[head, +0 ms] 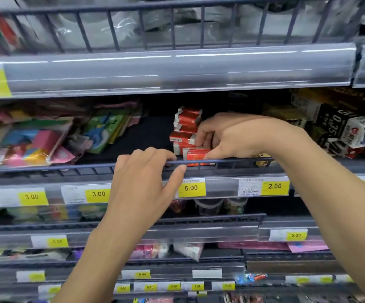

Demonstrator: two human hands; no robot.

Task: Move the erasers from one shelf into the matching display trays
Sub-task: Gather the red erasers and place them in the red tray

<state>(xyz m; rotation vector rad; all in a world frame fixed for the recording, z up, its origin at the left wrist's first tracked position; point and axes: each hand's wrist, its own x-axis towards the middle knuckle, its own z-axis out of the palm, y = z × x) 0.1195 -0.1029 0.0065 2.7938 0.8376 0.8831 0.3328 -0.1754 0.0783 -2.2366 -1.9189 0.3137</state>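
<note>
We have our left hand (pixel 146 171) hooked over the wire rail (pixel 231 161) at the front of the shelf, fingers curled on top and thumb beneath. We judge it is there to steady us while the other arm reaches in. Our right hand (pixel 227 136) is past the rail, fingers and thumb closing round the front of the red erasers (pixel 187 130). The lowest eraser (pixel 195 154) sits between thumb and fingertips, so we take it to be the one being lifted.

The erasers are on the middle shelf, in a leaning pile just behind the rail, above the yellow 5.00 price tag (pixel 191 188). They lie against one another with white ends showing, probably a loose heap rather than a neat row. We count about six red erasers in sight, though the hand hides part of the pile and the total may be higher.

To the left lie colourful packets (pixel 30 145); to the right, black and white boxes (pixel 334 125), too jumbled to count. On this shelf's strip we read four clear yellow price tags: two at 3.00, one at 5.00, one at 2.00. No display tray is clearly in view.
</note>
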